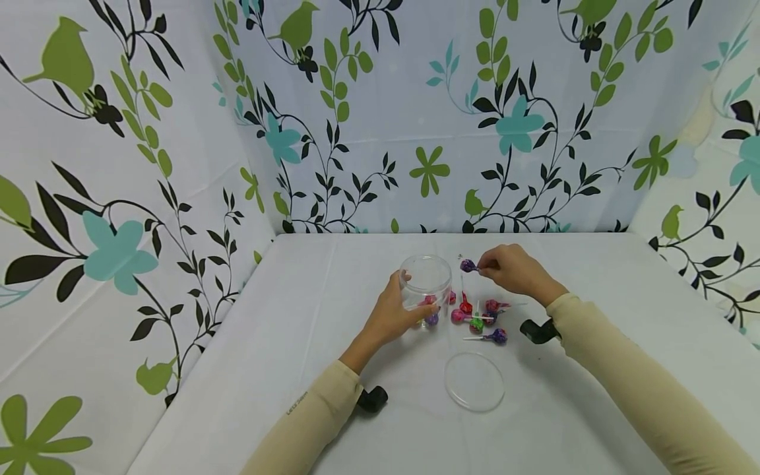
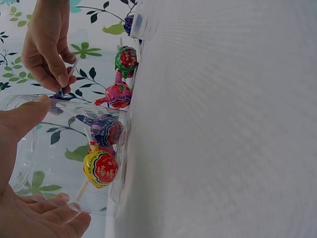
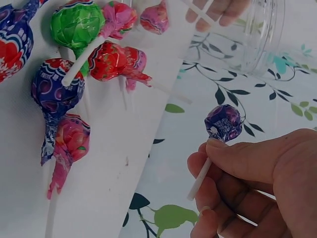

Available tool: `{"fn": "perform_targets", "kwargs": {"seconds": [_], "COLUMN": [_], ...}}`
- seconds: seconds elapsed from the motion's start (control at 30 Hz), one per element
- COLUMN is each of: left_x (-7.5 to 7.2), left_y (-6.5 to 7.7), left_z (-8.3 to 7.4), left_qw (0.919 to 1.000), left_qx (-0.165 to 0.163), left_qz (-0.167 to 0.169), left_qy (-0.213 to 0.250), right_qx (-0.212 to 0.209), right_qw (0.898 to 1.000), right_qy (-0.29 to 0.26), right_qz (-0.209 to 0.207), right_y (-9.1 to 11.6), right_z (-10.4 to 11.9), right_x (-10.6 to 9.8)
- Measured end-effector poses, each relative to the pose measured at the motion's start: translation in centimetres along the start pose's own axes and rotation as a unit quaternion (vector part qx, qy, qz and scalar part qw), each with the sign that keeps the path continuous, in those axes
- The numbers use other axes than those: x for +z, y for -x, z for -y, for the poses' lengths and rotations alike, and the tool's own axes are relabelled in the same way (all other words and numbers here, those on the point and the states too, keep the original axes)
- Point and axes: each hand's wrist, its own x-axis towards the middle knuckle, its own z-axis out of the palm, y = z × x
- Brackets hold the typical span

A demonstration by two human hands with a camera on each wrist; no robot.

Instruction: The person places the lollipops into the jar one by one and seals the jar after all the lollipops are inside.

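Note:
My left hand (image 1: 393,311) grips a clear plastic jar (image 1: 429,277) from its left side, thumb across the front. Several wrapped lollipops lie at the bottom of the jar, among them a yellow lollipop (image 2: 100,168) and a purple one (image 2: 105,130). Between thumb and forefinger my right hand (image 1: 515,269) pinches a purple lollipop (image 3: 224,122) by its white stick, just under the wrapped head. It is held up to the right of the jar's mouth. Right of the jar lies a loose group of lollipops, with a green one (image 3: 78,24) and a red one (image 3: 108,61) among them.
A round clear lid (image 1: 474,382) lies on the white table (image 1: 570,409) in front of the jar. One purple lollipop (image 1: 497,336) lies between lid and group. Patterned cloth (image 1: 380,132) hangs behind the table and along both sides.

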Motion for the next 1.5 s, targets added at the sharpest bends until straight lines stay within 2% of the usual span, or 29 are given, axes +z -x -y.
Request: {"fn": "perform_targets", "kwargs": {"seconds": [0.53, 0.97, 1.27, 1.5], "left_x": [-0.1, 0.0, 0.0, 0.0], "left_y": [0.1, 0.1, 0.1, 0.2], "left_z": [-0.3, -0.2, -0.2, -0.2], "left_qw": [1.0, 1.0, 1.0, 1.0], "left_qx": [0.0, -0.005, -0.002, -0.001], "left_qz": [0.001, 0.001, 0.0, -0.001], "left_qy": [0.003, 0.006, 0.007, 0.007], "right_qx": [-0.016, -0.041, -0.066, -0.061], "right_qw": [1.0, 0.999, 0.997, 0.998], "right_qy": [-0.004, -0.006, 0.005, 0.007], "right_qz": [-0.014, -0.027, -0.037, -0.03], "right_y": [-0.1, -0.1, -0.4, -0.5], "right_z": [1.6, 3.8, 4.4, 5.1], "right_x": [-0.9, -1.3, -1.4, -1.5]}}
